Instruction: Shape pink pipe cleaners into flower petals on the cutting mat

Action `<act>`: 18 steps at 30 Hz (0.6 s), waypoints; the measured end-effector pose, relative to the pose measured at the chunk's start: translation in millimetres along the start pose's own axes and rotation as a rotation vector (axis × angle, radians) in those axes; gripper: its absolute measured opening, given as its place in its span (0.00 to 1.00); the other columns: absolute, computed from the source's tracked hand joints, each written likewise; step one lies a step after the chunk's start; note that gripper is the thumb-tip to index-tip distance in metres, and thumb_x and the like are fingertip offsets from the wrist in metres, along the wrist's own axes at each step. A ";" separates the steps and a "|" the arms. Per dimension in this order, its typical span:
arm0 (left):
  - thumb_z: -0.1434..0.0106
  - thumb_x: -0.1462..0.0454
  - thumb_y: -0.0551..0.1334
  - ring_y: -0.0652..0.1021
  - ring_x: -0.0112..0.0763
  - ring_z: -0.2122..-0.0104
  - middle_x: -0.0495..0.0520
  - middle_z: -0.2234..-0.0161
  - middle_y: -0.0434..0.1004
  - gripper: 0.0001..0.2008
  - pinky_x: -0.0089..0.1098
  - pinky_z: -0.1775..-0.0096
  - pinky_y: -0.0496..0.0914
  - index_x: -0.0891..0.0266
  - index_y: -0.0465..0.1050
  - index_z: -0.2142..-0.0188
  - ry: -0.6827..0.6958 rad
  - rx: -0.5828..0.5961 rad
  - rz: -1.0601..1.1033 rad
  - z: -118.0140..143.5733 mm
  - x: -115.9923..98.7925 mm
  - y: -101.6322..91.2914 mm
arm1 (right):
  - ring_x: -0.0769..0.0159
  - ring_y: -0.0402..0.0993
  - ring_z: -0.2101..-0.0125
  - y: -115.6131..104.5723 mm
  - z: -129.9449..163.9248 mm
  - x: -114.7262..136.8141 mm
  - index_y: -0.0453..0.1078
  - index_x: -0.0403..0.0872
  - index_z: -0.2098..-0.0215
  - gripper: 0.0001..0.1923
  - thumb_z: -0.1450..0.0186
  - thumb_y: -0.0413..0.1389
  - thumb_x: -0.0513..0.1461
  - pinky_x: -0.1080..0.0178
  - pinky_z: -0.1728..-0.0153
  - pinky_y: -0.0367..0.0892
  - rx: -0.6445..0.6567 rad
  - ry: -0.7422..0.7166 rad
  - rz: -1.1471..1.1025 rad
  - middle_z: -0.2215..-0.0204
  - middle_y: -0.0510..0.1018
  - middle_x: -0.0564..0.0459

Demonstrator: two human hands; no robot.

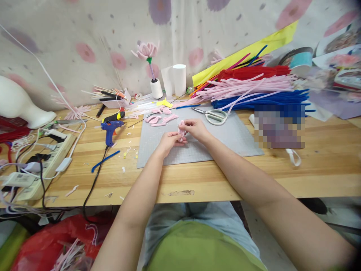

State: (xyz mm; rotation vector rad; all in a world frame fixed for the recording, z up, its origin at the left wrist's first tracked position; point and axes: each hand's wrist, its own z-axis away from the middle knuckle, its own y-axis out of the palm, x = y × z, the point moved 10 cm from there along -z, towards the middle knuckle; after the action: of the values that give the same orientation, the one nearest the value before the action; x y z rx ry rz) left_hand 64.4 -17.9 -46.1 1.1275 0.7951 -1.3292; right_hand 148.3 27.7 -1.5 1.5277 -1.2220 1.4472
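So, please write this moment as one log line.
left hand: holds pink piece | right hand: same piece | over grey mat

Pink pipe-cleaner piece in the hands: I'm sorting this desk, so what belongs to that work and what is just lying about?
In hand:
left hand
right hand
pink pipe-cleaner piece
pink petals
cutting mat

Lying about:
scissors
glue gun
power strip
blue pipe cleaners

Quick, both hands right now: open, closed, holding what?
Left hand: closed on the pink pipe-cleaner piece.
Right hand: closed, pinching the same piece from above.
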 end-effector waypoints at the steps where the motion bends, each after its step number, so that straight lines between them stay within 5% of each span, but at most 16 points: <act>1: 0.47 0.65 0.64 0.77 0.29 0.77 0.53 0.77 0.75 0.07 0.36 0.65 0.72 0.69 0.72 0.71 -0.027 0.017 0.027 0.5 1.8 1.6 | 0.73 0.61 0.79 2.0 0.8 0.2 0.67 0.43 0.79 0.16 0.53 0.58 0.48 0.67 0.76 0.58 0.017 0.009 -0.028 0.83 0.67 0.57; 13: 0.51 0.62 0.67 0.75 0.27 0.76 0.52 0.79 0.71 0.10 0.37 0.64 0.72 0.70 0.72 0.76 0.030 -0.009 0.064 -2.3 -1.3 3.2 | 0.73 0.64 0.80 6.7 1.5 -8.5 0.68 0.45 0.76 0.17 0.50 0.59 0.50 0.68 0.78 0.61 0.015 0.043 -0.159 0.81 0.70 0.56; 18: 0.50 0.63 0.66 0.77 0.31 0.69 0.53 0.76 0.74 0.08 0.37 0.59 0.69 0.68 0.73 0.75 0.107 -0.202 0.239 -3.0 -10.0 -14.2 | 0.74 0.64 0.78 7.1 2.8 -8.8 0.66 0.46 0.71 0.17 0.46 0.55 0.51 0.69 0.78 0.61 -0.060 0.045 -0.198 0.78 0.69 0.57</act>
State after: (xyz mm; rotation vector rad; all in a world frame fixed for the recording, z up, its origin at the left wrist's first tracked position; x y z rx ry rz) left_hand 49.7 -10.3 -40.1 1.1015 0.8251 -0.9745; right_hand 143.1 24.3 -11.4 1.5209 -1.0462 1.2976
